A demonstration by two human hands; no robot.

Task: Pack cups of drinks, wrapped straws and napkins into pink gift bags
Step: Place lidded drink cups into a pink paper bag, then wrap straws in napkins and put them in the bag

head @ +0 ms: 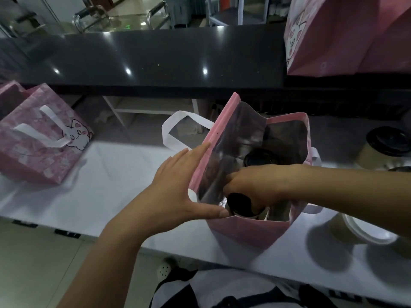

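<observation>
At a white counter, a flat left hand braces a pink gift bag. Inside, the right hand grips a black-lidded cup.

Black-lidded cup inside open pink bag

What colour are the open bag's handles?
White; the handle shows best in the head view.

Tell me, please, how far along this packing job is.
Done: one black-lidded cup sits in the open pink bag. In hand: the right hand holds a second cup inside it; the left hand steadies the rim. Left: two cups wait on the table, another bag lies flat; no straws or napkins visible.
</observation>
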